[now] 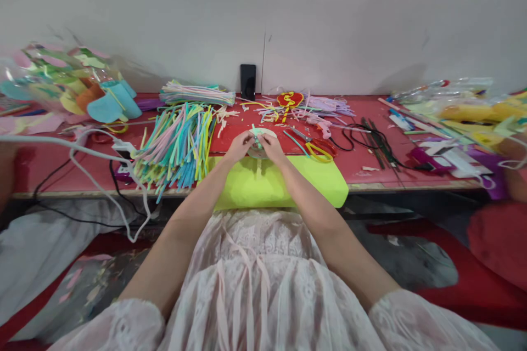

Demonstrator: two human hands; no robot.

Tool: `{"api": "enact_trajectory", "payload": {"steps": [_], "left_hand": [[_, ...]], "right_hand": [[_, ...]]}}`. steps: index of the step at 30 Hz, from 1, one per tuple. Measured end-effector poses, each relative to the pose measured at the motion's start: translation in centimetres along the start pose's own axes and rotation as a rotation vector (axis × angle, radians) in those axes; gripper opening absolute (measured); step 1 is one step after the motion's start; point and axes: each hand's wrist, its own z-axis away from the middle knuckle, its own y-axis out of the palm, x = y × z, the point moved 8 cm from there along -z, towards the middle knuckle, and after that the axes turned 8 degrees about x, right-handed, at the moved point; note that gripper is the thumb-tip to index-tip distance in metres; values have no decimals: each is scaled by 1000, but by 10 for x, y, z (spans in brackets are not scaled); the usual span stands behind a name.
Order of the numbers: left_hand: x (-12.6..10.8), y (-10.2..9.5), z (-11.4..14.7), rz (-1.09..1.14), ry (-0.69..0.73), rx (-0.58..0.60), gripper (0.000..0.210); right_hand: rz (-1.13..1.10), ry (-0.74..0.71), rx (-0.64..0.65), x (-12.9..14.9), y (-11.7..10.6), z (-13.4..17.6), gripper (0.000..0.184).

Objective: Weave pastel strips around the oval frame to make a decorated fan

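Note:
My left hand (241, 145) and my right hand (272, 147) meet at the table's front, fingers pinched together. Between the fingertips is a small pale green pipe cleaner (256, 139); its exact shape is too small to make out. Behind and below the fingers shows a round pale disc (267, 132), partly covered by my hands, with a light stem-like strip (259, 167) running down from it. Under my wrists a neon yellow-green sheet (313, 175) hangs over the table edge. Scissors with yellow and red handles (319, 151) lie right of my right hand.
Bundled pastel pipe cleaners (177, 140) lie at left, more (197, 93) behind. A phone (247, 82) leans on the partition. A red-and-yellow piece (290, 100), a pink glue gun (321, 125), and black cords (376, 140) are at right. A white cable (82, 148) crosses the left edge.

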Motion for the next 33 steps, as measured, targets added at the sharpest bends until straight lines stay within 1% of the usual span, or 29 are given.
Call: {"api": "enact_trajectory", "payload": {"steps": [4, 7, 13, 18, 22, 25, 30, 33], "left_hand": [[4, -5, 0, 11, -1, -68, 8], [6, -12, 0, 34, -17, -142, 9], [3, -13, 2, 46, -29, -187, 10], [1, -13, 6, -45, -48, -243, 10], [1, -13, 7, -122, -70, -252, 9], [1, -12, 7, -144, -81, -233, 10], [-8, -8, 10, -196, -31, -216, 10], [-8, -7, 10, -198, -17, -215, 13]], "right_hand": [[-66, 41, -23, -6, -1, -1, 41], [-127, 34, -4, -5, 1, -2, 37], [-157, 20, 45, -10, 6, -4, 33], [-140, 20, 105, -15, 11, -5, 32], [-151, 35, 91, -15, 11, -4, 34], [-170, 49, 59, -14, 8, -4, 34], [-185, 57, 54, -14, 5, -4, 31], [-200, 42, 48, -12, 4, -3, 29]]}}
